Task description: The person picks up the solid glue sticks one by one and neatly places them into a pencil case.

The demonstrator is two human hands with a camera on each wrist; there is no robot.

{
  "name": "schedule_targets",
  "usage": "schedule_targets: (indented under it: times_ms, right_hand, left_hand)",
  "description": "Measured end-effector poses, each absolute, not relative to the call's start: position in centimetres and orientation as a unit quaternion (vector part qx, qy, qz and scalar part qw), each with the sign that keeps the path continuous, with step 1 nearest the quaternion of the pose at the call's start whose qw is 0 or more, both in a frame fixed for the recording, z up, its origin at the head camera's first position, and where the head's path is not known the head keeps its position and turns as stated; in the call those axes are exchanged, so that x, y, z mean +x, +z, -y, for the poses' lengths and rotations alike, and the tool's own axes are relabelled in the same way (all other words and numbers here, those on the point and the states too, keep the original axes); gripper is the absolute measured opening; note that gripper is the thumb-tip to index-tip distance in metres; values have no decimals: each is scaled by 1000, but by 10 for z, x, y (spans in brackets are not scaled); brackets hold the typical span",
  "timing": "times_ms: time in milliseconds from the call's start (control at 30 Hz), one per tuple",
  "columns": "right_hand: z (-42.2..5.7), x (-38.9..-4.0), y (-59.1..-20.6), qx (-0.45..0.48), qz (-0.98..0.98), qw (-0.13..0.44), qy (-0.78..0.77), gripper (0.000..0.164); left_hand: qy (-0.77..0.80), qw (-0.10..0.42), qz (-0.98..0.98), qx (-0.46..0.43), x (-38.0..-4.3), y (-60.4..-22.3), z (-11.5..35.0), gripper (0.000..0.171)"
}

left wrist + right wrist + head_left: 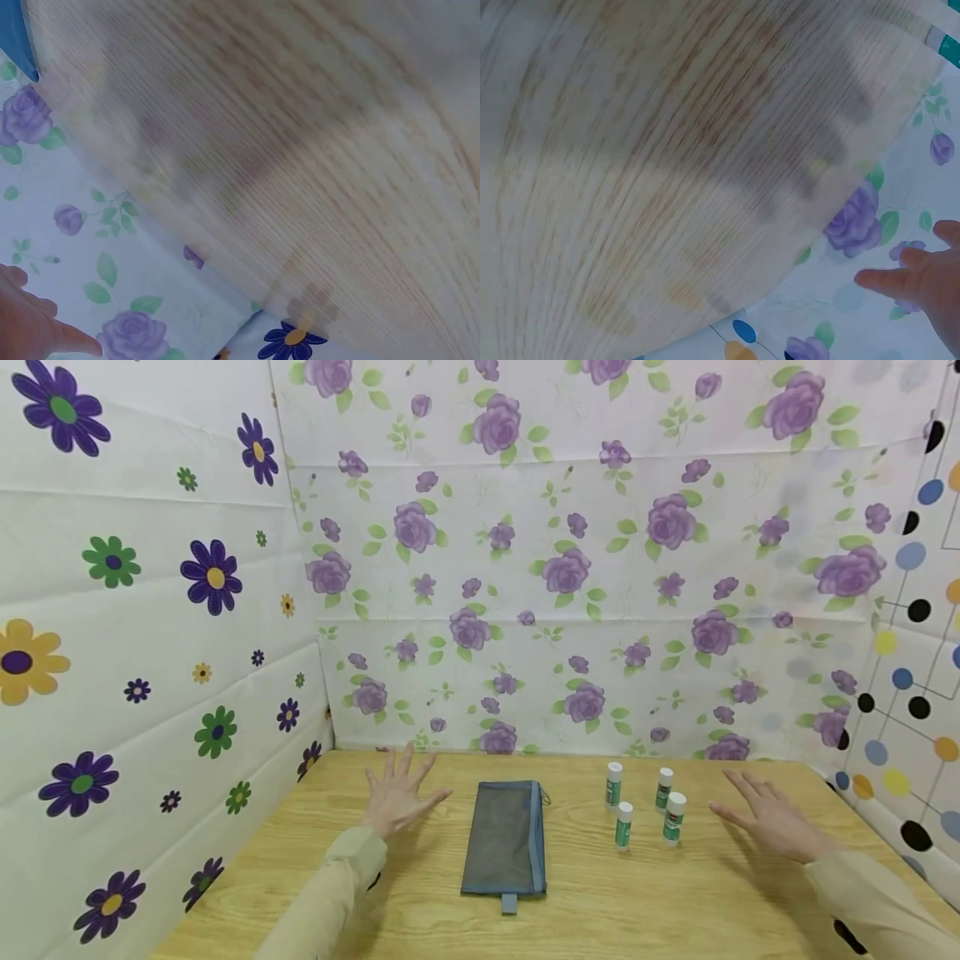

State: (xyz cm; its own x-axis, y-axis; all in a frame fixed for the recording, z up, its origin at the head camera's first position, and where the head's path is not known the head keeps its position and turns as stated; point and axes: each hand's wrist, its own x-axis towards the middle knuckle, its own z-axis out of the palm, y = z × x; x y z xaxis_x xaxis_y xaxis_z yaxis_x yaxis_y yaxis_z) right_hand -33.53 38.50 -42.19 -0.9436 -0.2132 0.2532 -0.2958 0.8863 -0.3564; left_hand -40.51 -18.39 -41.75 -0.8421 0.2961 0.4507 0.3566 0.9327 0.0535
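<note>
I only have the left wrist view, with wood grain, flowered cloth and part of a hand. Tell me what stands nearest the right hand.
Observer: Four white-capped tubes with green labels stand upright on the table, just left of the right hand in the head view.
Operator: Confirm whether that hand has hold of one.
Observer: It holds none; the head view shows a gap between its fingers and the nearest tube.
Operator: Now give me what lies between the left hand and those tubes.
Observer: A gray mesh pouch with blue edging lies flat there, its small tab pointing toward the person.
</note>
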Motion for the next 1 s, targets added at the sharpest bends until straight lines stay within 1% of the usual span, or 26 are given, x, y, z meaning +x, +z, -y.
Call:
schedule_targets:
  times_ms: [233, 767, 1000]
  right_hand:
    - [-383, -336, -423, 147, 951, 96, 254, 75]
    - [-376, -337, -423, 178, 928, 95, 313, 61]
    - [-371, -335, -420, 193, 913, 95, 348, 56]
  left_hand:
    - [-72, 196, 962, -176, -399, -412, 172, 76]
    - [-56, 196, 956, -212, -397, -408, 142, 75]
    - [-55, 183, 957, -219, -395, -405, 128, 78]
